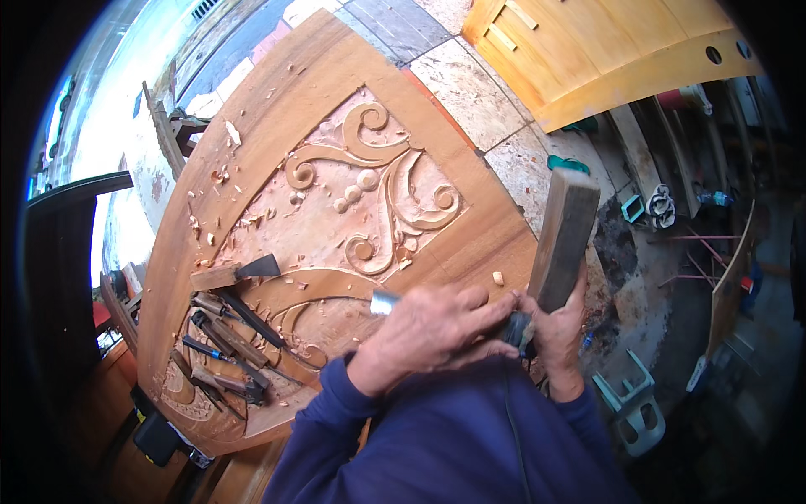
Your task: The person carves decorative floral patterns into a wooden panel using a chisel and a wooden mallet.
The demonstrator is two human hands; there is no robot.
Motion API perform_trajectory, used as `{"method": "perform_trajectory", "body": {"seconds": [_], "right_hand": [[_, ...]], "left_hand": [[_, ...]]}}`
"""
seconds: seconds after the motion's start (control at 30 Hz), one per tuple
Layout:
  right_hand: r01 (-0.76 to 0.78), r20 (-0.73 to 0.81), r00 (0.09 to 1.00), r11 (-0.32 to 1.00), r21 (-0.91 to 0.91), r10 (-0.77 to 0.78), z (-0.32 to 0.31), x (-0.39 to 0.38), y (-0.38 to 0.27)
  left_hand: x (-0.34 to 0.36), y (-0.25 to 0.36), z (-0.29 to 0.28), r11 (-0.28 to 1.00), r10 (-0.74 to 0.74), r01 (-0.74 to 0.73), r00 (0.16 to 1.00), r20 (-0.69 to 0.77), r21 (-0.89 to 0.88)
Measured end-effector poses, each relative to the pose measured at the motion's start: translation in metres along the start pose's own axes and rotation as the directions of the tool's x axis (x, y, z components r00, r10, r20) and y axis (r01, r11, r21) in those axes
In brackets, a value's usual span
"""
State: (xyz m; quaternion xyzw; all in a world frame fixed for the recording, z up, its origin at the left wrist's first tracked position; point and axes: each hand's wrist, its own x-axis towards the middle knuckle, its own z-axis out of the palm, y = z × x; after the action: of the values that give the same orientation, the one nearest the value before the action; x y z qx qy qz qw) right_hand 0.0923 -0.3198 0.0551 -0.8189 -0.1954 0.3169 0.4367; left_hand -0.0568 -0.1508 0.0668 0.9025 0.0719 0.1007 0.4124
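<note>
My right hand (pixel 558 336) grips the lower end of a squared wooden block (pixel 564 239), which stands tilted up beyond the thumb. Beside it, my left hand (pixel 432 332) is closed around a chisel; its shiny blade (pixel 384 302) shows past the knuckles, and the fingers cover most of the rest. A dark piece (pixel 522 328) shows between the two hands, too covered to name. Under them lies a wooden panel (pixel 483 227) with carved scrolls (pixel 369 160), round beads and leaf shapes, strewn with pale shavings.
Several chisels (pixel 227 340) and a wooden-handled tool with a flat dark head (pixel 256 268) lie on the panel's left part. A black case (pixel 157 441) sits at its lower left edge. Rightward are a yellow wooden piece (pixel 604 50), a pale green plastic stool (pixel 634 412) and timber lengths.
</note>
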Motion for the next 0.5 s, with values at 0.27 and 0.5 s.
{"method": "perform_trajectory", "body": {"seconds": [0.27,0.5], "right_hand": [[0.676,0.321,0.725,0.72,-0.159,-0.61,0.058,0.134,-0.08],[0.902,0.697,0.4,0.122,-0.413,-0.595,0.165,0.214,-0.146]], "left_hand": [[-0.055,0.019,0.014,0.976,-0.211,0.209,0.977,-0.039,-0.06],[-0.068,0.022,0.046,0.955,-0.296,0.29,0.924,-0.24,-0.061]]}}
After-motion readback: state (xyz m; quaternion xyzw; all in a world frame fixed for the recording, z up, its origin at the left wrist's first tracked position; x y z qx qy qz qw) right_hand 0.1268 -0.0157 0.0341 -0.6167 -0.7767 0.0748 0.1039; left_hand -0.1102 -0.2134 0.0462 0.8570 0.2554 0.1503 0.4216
